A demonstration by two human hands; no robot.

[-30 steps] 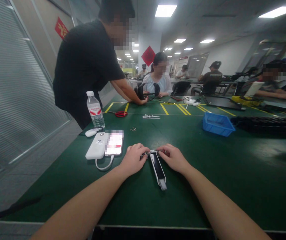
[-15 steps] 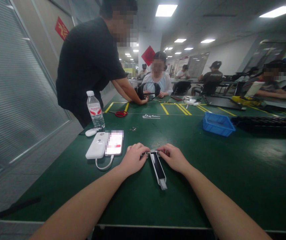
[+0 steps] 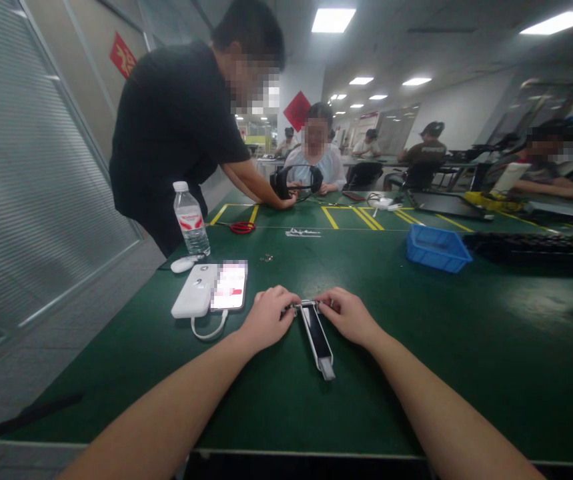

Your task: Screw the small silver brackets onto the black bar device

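Observation:
A slim white-framed device with a dark face [image 3: 319, 337] lies on the green table [image 3: 446, 373], its far end between my hands. A pale grey tab [image 3: 327, 369] sticks out of its near end. My left hand [image 3: 272, 313] is closed in a pinch on small metallic pieces at the far left corner; their kind is too small to make out. At the far right corner, the curled fingers of my right hand [image 3: 347, 313] pinch a similar small piece, partly hidden by the fingertips.
Left of my hands lie a white power bank [image 3: 193, 291] and a cabled phone [image 3: 229, 287], with a water bottle [image 3: 191, 223] behind. Red-handled scissors [image 3: 242, 228], tiny metal bits [image 3: 266, 258] and a blue bin [image 3: 437, 250] sit farther off. A person in black [image 3: 176, 127] leans over the table.
My hands and the device stay put. Across the table, the standing person's head has come lower and into fuller view, and the black headset by their hands has shifted slightly.

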